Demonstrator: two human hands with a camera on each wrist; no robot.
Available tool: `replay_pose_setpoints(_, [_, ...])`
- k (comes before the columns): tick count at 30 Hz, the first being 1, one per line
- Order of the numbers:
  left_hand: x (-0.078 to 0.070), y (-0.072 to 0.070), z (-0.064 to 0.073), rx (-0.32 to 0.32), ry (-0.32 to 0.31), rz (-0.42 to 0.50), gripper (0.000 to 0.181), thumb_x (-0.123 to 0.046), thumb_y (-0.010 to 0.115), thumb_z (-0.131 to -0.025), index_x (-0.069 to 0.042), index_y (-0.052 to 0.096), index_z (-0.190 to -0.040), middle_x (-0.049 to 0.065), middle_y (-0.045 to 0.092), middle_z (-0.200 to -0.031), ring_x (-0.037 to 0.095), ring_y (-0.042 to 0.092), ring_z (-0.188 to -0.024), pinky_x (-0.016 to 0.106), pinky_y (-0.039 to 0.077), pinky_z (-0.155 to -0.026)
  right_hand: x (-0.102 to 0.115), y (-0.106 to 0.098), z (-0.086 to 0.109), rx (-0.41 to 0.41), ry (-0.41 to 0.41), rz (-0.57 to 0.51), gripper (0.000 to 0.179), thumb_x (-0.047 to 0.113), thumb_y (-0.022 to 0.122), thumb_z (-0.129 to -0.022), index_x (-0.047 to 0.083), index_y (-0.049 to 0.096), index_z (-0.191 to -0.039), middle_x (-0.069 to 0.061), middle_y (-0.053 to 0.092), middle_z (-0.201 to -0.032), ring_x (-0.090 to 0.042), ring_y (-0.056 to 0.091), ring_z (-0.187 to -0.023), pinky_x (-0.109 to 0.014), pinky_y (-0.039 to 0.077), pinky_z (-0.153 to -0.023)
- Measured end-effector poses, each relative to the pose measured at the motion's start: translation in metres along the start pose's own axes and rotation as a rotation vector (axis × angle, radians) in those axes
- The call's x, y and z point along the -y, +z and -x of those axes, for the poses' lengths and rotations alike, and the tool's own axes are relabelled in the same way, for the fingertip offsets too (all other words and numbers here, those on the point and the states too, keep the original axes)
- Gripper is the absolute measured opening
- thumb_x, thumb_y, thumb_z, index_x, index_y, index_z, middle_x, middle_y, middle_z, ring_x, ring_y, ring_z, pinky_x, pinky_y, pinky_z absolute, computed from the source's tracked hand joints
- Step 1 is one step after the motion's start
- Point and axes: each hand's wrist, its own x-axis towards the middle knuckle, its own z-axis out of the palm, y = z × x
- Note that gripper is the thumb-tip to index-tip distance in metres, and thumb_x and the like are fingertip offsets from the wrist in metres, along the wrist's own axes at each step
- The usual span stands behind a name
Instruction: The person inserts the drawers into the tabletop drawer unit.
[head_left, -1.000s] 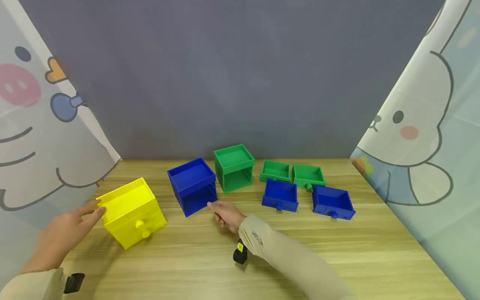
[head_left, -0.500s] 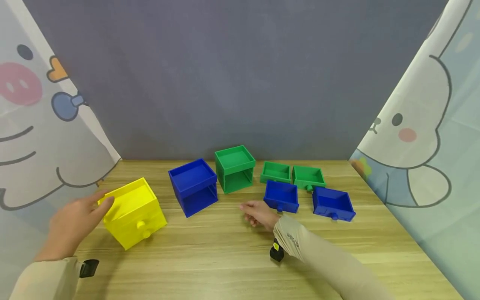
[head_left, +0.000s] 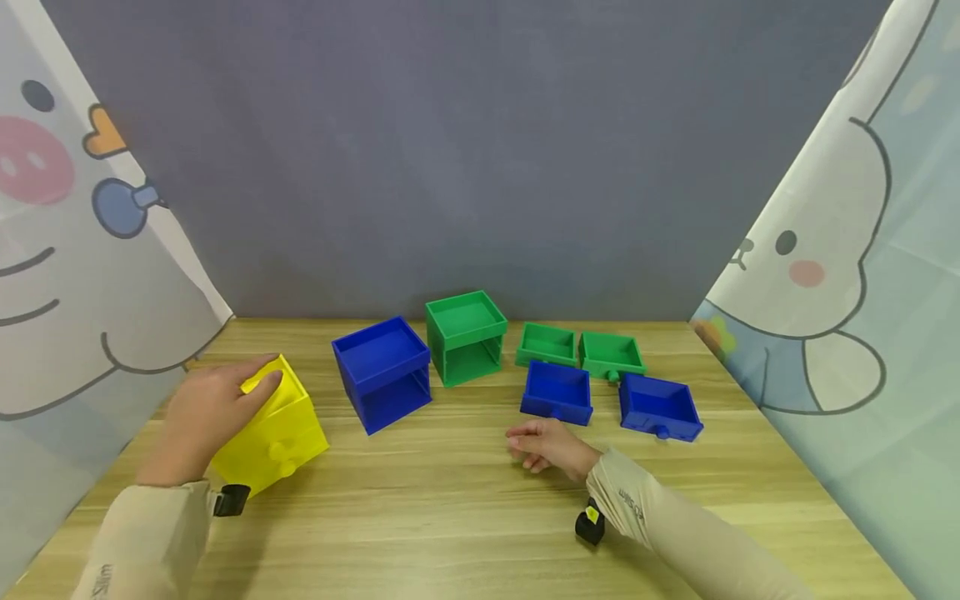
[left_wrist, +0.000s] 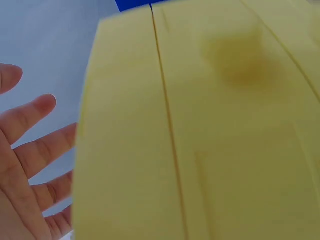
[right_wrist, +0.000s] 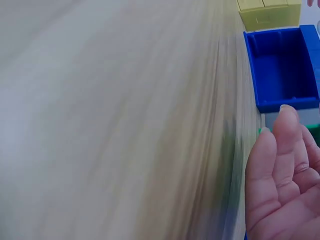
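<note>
My left hand [head_left: 213, 417] is over the left part of a yellow drawer box [head_left: 273, 446], hiding much of its open tray top. In the left wrist view, its fingers [left_wrist: 40, 152] are spread, partly behind the box's blurred front [left_wrist: 135, 150]; contact cannot be told. Round knobs [head_left: 282, 458] stick out of the box front. My right hand [head_left: 553, 446] hovers low over the wooden table, in front of a small blue drawer [head_left: 557, 390]. It holds nothing, and its fingers [right_wrist: 286, 135] look relaxed in the right wrist view.
A blue drawer cabinet [head_left: 381, 354] and a green one [head_left: 467, 317], both with hollow fronts, stand mid-table. Toward the right lie another blue drawer [head_left: 660, 406] and two green drawers [head_left: 547, 342]. A grey backdrop [head_left: 480, 158] rises behind the table [head_left: 420, 517].
My right hand has moved right, from beside the blue cabinet to in front of the small drawers. My left hand has shifted right, farther over the yellow drawer box.
</note>
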Motion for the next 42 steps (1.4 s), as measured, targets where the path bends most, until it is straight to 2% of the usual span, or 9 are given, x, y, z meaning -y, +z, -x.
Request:
replay_pose_setpoints(5, [-0.014, 0.009, -0.012, 0.000, 0.059, 0.006, 0.041, -0.028, 0.055, -0.096, -0.001, 0.062, -0.125, 0.018, 0.068, -0.077, 0.025, 0.051, -0.053, 0.031, 0.035, -0.043, -0.005, -0.016, 0.014, -0.029, 0.008, -0.003, 0.044, 0.020, 0.059, -0.097, -0.011, 0.053, -0.127, -0.006, 0.068, -0.090, -0.009, 0.058, -0.061, -0.022, 0.052, -0.059])
replay_pose_setpoints(8, [-0.023, 0.014, -0.020, 0.022, 0.068, 0.028, 0.043, -0.030, 0.054, -0.096, -0.002, 0.061, -0.127, 0.000, 0.046, -0.051, 0.014, 0.033, -0.047, 0.027, 0.026, -0.041, -0.006, -0.027, 0.024, -0.045, 0.026, -0.010, 0.045, 0.019, 0.057, -0.097, -0.012, 0.051, -0.129, -0.004, 0.065, -0.086, -0.008, 0.056, -0.061, -0.021, 0.052, -0.058])
replay_pose_setpoints(13, [-0.033, 0.020, -0.032, 0.085, 0.058, 0.066, 0.046, -0.033, 0.053, -0.098, -0.003, 0.056, -0.133, -0.003, 0.037, -0.046, 0.018, 0.042, -0.052, 0.030, 0.034, -0.046, -0.009, -0.041, 0.038, -0.066, 0.044, -0.024, 0.048, 0.021, 0.057, -0.098, -0.013, 0.048, -0.131, -0.002, 0.062, -0.082, -0.007, 0.055, -0.061, -0.020, 0.051, -0.057])
replay_pose_setpoints(17, [-0.037, 0.027, -0.039, 0.127, 0.041, 0.071, 0.048, -0.033, 0.054, -0.098, -0.003, 0.053, -0.136, 0.018, 0.068, -0.083, 0.038, 0.060, -0.082, 0.044, 0.049, -0.062, -0.010, -0.048, 0.046, -0.068, 0.056, -0.087, 0.048, 0.020, 0.055, -0.099, -0.014, 0.046, -0.132, -0.001, 0.061, -0.081, -0.005, 0.055, -0.061, -0.019, 0.051, -0.057])
replay_pose_setpoints(21, [-0.035, 0.037, -0.041, 0.181, 0.018, 0.059, 0.051, -0.034, 0.055, -0.097, -0.003, 0.052, -0.137, 0.030, 0.055, -0.127, 0.043, 0.060, -0.095, 0.043, 0.050, -0.060, -0.013, -0.050, 0.050, -0.049, 0.055, -0.157, 0.049, 0.017, 0.052, -0.100, -0.016, 0.041, -0.134, 0.001, 0.062, -0.080, -0.003, 0.057, -0.060, -0.017, 0.051, -0.057])
replay_pose_setpoints(29, [-0.034, 0.049, -0.049, 0.244, -0.021, -0.001, 0.058, -0.038, 0.054, -0.095, 0.000, 0.047, -0.139, 0.025, 0.065, -0.102, 0.030, 0.055, -0.071, 0.031, 0.038, -0.049, -0.017, -0.040, 0.054, 0.027, 0.026, -0.333, 0.049, 0.019, 0.048, -0.102, -0.015, 0.037, -0.135, 0.006, 0.064, -0.079, -0.001, 0.058, -0.063, -0.018, 0.052, -0.060])
replay_pose_setpoints(33, [-0.034, 0.052, -0.051, 0.274, -0.021, -0.051, 0.062, -0.042, 0.053, -0.095, 0.002, 0.047, -0.138, 0.029, 0.062, -0.113, 0.047, 0.058, -0.090, 0.048, 0.050, -0.064, -0.017, -0.035, 0.052, -0.009, 0.044, -0.422, 0.037, 0.018, 0.047, -0.102, -0.006, 0.045, -0.130, 0.006, 0.063, -0.077, -0.002, 0.056, -0.063, -0.017, 0.050, -0.060])
replay_pose_setpoints(36, [-0.034, 0.055, -0.052, 0.288, -0.007, -0.083, 0.063, -0.045, 0.052, -0.096, 0.003, 0.049, -0.137, 0.034, 0.047, -0.133, 0.057, 0.047, -0.111, 0.064, 0.044, -0.082, -0.018, -0.033, 0.048, -0.071, 0.073, -0.450, 0.042, 0.019, 0.045, -0.103, -0.008, 0.040, -0.134, 0.005, 0.062, -0.076, -0.002, 0.054, -0.062, -0.016, 0.049, -0.060])
replay_pose_setpoints(42, [-0.030, 0.056, -0.053, 0.288, 0.037, -0.072, 0.068, -0.050, 0.050, -0.095, 0.005, 0.050, -0.135, 0.035, 0.041, -0.137, 0.057, 0.042, -0.118, 0.066, 0.040, -0.090, -0.022, -0.037, 0.038, -0.183, 0.116, -0.517, 0.037, 0.020, 0.042, -0.104, -0.007, 0.039, -0.130, 0.007, 0.060, -0.071, -0.001, 0.052, -0.057, -0.016, 0.050, -0.057])
